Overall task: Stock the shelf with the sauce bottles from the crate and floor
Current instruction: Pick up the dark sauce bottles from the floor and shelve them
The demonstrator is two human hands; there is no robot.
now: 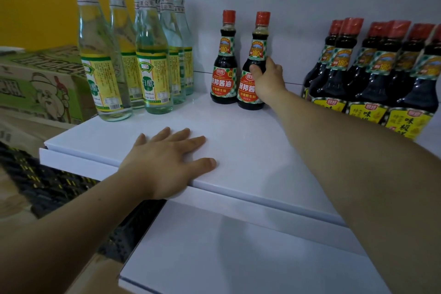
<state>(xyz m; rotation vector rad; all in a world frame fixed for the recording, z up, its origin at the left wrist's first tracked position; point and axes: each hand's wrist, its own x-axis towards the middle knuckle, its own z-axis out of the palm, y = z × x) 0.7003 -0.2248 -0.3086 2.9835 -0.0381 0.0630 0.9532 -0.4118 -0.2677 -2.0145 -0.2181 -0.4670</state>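
Your right hand [268,79] is wrapped round a small sauce bottle [247,89] that stands upright on the white shelf [250,150], far back by the rear wall. Your thumb lies across its dark shoulder just above the red label, and the other fingers are curled behind it, out of sight. The bottle has a red cap and its base sits flat on the shelf.

Just to the left of that sauce bottle stands its twin [223,62], same red cap and label, so close that the two nearly touch. Further left of the sauce bottle is a cluster of tall clear vinegar bottles [152,55] with yellow-green labels. To the right of it, past a gap of bare shelf, stands a row of larger dark bottles [372,74] with yellow labels.

Nearer to you than the sauce bottle, your left hand [164,162] lies palm down on the front edge of the shelf, fingers straight and slightly spread, holding nothing.

Well to the left of the sauce bottle, off the end of the shelf, sits a green printed cardboard box [40,86], and below that a black crate [47,184]. A lower shelf [238,258] shows beneath.
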